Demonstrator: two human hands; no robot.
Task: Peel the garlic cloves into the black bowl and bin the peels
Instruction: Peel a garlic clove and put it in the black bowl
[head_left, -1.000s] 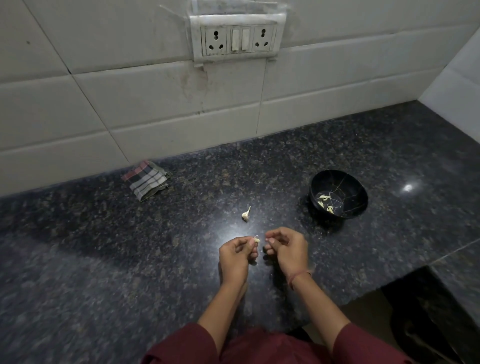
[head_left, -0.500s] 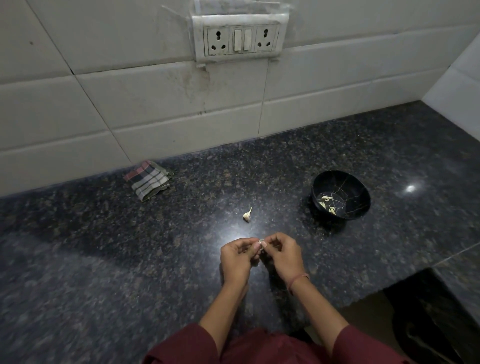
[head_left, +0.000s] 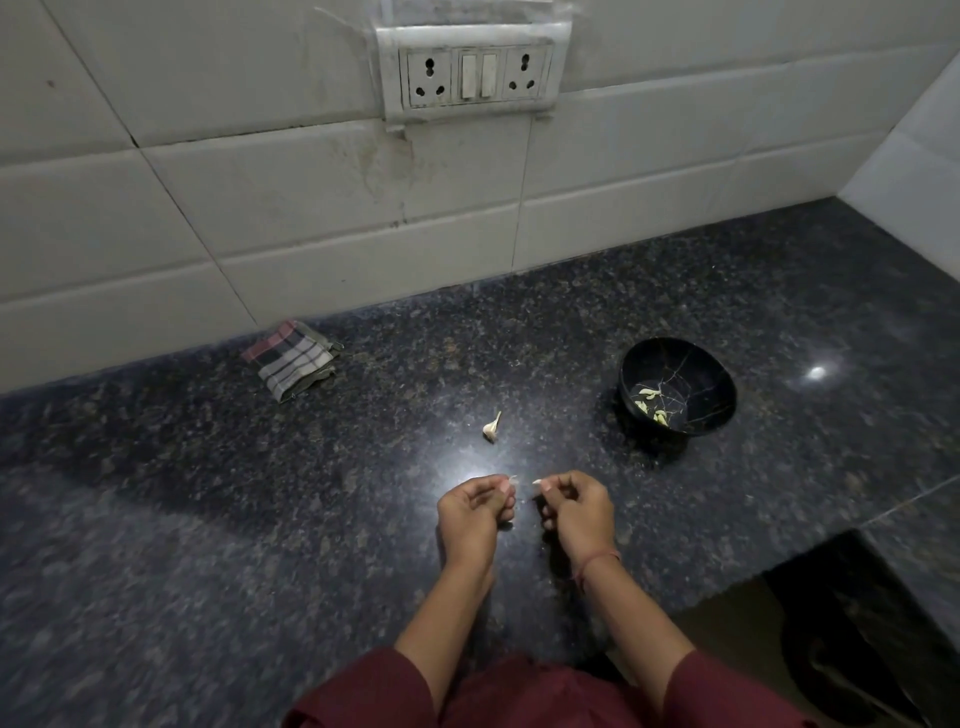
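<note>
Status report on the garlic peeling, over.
Left hand and right hand each pinch a pale garlic scrap. One clove loose on counter. Several in black bowl, unobstructed.

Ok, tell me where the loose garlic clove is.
Head view: the loose garlic clove lies on the counter, just beyond the left hand, left of the black bowl, right of the checked cloth.

Bowl (head_left: 677, 385) right of garlic clove (head_left: 492, 427)

Home kitchen, granite counter (head_left: 208, 519) running along white wall tiles (head_left: 260, 208), socket plate (head_left: 472, 67) sitting above, black bowl (head_left: 670, 361) holding garlic cloves (head_left: 649, 401), folded cloth (head_left: 291, 358).
</note>
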